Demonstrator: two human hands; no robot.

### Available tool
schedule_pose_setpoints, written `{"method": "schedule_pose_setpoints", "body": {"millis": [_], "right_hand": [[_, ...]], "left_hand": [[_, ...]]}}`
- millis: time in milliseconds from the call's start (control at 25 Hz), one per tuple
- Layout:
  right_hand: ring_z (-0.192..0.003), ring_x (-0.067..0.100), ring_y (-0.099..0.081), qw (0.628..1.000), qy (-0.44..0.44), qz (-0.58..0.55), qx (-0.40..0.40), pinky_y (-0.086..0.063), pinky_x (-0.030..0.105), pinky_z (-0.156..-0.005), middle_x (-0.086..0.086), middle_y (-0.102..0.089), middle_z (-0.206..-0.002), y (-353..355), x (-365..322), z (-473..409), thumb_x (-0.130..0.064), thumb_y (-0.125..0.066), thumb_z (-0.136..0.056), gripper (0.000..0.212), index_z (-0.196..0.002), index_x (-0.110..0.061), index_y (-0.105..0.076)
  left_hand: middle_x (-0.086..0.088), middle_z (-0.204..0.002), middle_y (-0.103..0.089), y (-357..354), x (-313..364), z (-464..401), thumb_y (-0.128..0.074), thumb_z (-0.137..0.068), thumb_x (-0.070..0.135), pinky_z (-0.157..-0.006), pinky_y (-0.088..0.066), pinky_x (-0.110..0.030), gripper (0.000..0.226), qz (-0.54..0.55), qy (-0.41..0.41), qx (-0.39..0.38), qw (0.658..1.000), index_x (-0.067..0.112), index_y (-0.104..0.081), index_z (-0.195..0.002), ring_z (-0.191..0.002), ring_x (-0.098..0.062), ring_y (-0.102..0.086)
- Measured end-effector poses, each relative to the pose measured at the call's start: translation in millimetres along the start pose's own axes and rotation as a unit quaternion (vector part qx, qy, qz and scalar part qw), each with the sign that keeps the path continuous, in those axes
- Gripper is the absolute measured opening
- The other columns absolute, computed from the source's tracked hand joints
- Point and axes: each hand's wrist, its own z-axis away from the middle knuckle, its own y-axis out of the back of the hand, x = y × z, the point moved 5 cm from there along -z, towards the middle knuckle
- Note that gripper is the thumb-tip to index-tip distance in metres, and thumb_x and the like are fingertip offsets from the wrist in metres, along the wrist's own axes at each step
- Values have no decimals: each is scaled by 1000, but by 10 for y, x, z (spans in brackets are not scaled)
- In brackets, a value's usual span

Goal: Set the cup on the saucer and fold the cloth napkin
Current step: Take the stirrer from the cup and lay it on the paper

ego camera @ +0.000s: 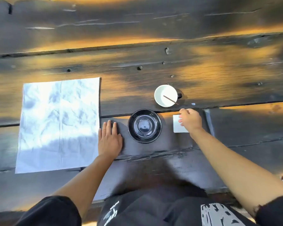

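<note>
Head view is showing us our left hand (109, 139) lying flat on the dark wooden bench (203, 70), fingers (108, 126) straight and together, just right of the unfolded white cloth napkin (59, 124) and left of the empty black saucer (144, 126). Our right hand (190, 120) is hovering over a small white card (177, 126), fingers loosely curled and holding nothing, with the white cup (166, 95) and its stir stick (170, 100) standing just beyond those fingertips, apart from the saucer.

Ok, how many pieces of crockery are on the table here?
2. A white-inside ceramic cup with a thin stick in it stands at the far right; an empty glossy black round saucer sits nearer, between both hands. None appears hidden.
</note>
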Motion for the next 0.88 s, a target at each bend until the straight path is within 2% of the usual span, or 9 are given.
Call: {"method": "schedule_pose_setpoints", "body": {"millis": [80,200,320,440,680,880], "right_hand": [[-61,13,-63,1000,-4,-9,-7,-51,34,-66,3,-67,-82,-10,-83,-90,-31,-56,-99,29,-96,-5,-69],[-60,12,-63,999,9,33,-25,-49,31,-68,1,-70,-84,-61,-237,-184,-37,-58,-100,33,-99,-6,-70],[-76,23,-70,992,52,116,-13,-54,38,-76,8,-74,-87,-20,-363,-260,-36,-55,-100,35,-92,-5,-69],[-87,26,-72,985,72,157,-17,-56,41,-84,2,-74,-83,2,-417,-282,-32,-58,-97,26,-87,-13,-71],[-85,15,-67,980,93,177,-6,-48,29,-77,-15,-69,-78,34,-419,-225,-27,-62,-95,17,-93,-17,-75],[-80,14,-65,978,107,177,25,-44,26,-69,-10,-72,-79,106,-397,-156,-28,-65,-93,16,-88,-15,-75]], "left_hand": [[-14,-167,-28,24,-29,-111,-30,-99,36,-126,-19,-55,64,-15,9,27,999,10,-35,-158,-156,-36,-20],[-15,-168,-26,-68,-14,-280,-32,-103,34,-126,-18,-56,60,-42,-14,73,996,12,-33,-159,-156,-37,-19],[-15,-169,-20,-190,45,-410,-31,-104,36,-126,-17,-58,62,-30,-15,83,996,12,-27,-161,-158,-35,-15],[-14,-170,-17,-252,25,-403,-31,-103,37,-127,-12,-56,64,-30,-6,90,995,13,-24,-162,-159,-33,-12],[-13,-170,-18,-241,18,-404,-33,-102,38,-128,-12,-55,65,-33,-9,104,994,14,-25,-162,-158,-33,-14],[-13,-171,-17,-231,15,-399,-33,-102,38,-127,-12,-55,65,-32,-6,104,994,14,-25,-162,-158,-33,-14]]}}
